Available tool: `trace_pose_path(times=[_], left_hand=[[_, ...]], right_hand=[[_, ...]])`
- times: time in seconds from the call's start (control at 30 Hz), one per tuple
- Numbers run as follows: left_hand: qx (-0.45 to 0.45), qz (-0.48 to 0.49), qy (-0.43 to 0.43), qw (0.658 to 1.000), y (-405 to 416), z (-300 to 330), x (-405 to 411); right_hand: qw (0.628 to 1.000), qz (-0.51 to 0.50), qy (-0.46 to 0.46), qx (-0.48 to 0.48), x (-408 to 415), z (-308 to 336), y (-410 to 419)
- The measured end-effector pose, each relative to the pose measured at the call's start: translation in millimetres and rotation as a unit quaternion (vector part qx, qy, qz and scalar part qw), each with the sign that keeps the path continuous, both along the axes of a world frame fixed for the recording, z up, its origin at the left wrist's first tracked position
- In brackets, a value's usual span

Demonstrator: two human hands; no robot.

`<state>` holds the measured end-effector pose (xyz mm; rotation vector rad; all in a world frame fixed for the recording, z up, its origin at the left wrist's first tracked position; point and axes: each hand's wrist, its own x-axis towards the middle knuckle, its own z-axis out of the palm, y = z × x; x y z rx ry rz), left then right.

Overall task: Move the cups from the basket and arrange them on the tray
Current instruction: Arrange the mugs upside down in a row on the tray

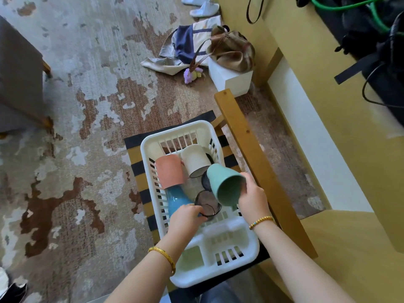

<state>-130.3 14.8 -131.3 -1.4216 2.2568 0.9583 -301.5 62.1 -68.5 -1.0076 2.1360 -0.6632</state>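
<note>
The basket [231, 254] sits on a striped mat [140, 167] over a chair [258, 162], with several cups lying on their sides at its far end — one [170, 171] at the left, another [195, 159] just right of it, a third [226, 183] nearer the right wall

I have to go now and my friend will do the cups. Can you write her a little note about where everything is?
Right hand holds the green cup by its rim, tipped, above the basket.
Left hand grips the dark glass cup, low in the basket.
Lying in the basket: pink cup, cream cup, blue cup; another dark cup is partly hidden.
Tray: not in view, so I cannot tell whether any cups are on it.
Left: all of these cups.
</note>
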Motion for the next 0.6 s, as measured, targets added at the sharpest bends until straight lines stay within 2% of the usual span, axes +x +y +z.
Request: trace_pose_path(times=[0.3,0.6], left_hand=[[-0.004,-0.036,-0.029,0.999,15.4,-36.7,-2.6],[0.066,-0.058,-0.06,0.994,21.6,-40.5,9.8]], right_hand=[[0.998,-0.038,-0.042,0.023,0.3,-16.5,10.4],[0.998,-0.038,-0.034,0.029,13.9,-20.7,17.2]])
